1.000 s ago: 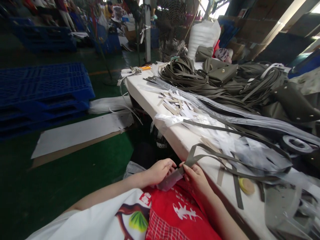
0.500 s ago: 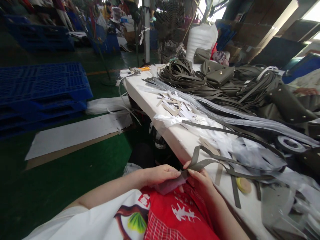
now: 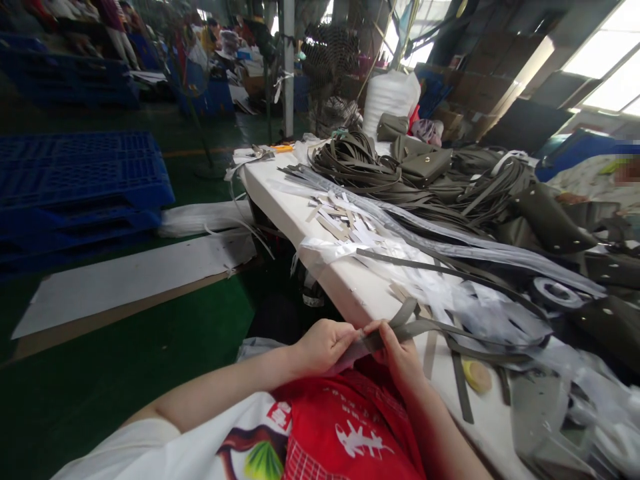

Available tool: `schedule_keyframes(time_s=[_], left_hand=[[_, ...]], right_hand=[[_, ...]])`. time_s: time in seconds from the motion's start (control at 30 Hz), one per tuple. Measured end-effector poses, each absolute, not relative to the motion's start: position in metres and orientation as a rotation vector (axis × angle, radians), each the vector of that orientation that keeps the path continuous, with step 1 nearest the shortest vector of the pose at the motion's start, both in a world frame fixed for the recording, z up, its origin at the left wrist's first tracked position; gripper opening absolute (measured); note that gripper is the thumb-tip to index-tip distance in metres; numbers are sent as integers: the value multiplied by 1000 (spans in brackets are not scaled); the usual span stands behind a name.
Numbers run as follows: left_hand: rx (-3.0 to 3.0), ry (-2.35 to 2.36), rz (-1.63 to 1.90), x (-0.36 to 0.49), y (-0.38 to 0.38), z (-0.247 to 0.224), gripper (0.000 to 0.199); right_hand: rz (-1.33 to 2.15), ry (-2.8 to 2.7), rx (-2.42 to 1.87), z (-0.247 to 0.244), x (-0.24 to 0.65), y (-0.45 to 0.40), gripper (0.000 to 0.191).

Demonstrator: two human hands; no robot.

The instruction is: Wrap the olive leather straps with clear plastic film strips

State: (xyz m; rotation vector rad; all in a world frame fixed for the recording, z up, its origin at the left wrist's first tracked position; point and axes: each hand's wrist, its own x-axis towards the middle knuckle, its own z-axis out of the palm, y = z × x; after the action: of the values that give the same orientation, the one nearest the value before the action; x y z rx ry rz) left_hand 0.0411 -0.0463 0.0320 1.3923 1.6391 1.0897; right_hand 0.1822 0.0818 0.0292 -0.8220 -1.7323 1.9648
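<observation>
Just above the red apron, my left hand (image 3: 327,343) pinches a clear plastic sleeve (image 3: 349,359) near the end of a dark olive strap (image 3: 415,328). Close beside it, my right hand (image 3: 400,357) is closed on the strap itself, with thumb and fingers pressed together. From there the strap runs right in a loop over the table's edge. One short piece of it sticks up above my right hand. The exact spot where strap and sleeve meet is partly hidden by my fingers.
The white table (image 3: 280,207) bears a heap of olive straps and bags (image 3: 425,160), paper strips (image 3: 345,220), crumpled plastic sleeves (image 3: 490,307) and a yellow tape roll (image 3: 477,377). Blue pallets (image 3: 80,180) and a white board (image 3: 135,280) lie on the floor at left. A co-worker's sleeve (image 3: 580,173) shows at right.
My hands have drawn closer together at the strap's end, and my left hand's fingers have curled in more. The upright strap piece sits lower. The view has shifted slightly.
</observation>
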Motion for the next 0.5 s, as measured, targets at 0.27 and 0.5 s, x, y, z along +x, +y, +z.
schedule_keyframes(time_s=[0.27, 0.5], left_hand=[[1523, 1750, 1057, 38, -35, 46, 63], [1885, 1958, 878, 29, -21, 41, 56]], right_hand=[[1944, -1633, -860, 37, 176, 77, 39], [2010, -1186, -689, 67, 172, 111, 40]])
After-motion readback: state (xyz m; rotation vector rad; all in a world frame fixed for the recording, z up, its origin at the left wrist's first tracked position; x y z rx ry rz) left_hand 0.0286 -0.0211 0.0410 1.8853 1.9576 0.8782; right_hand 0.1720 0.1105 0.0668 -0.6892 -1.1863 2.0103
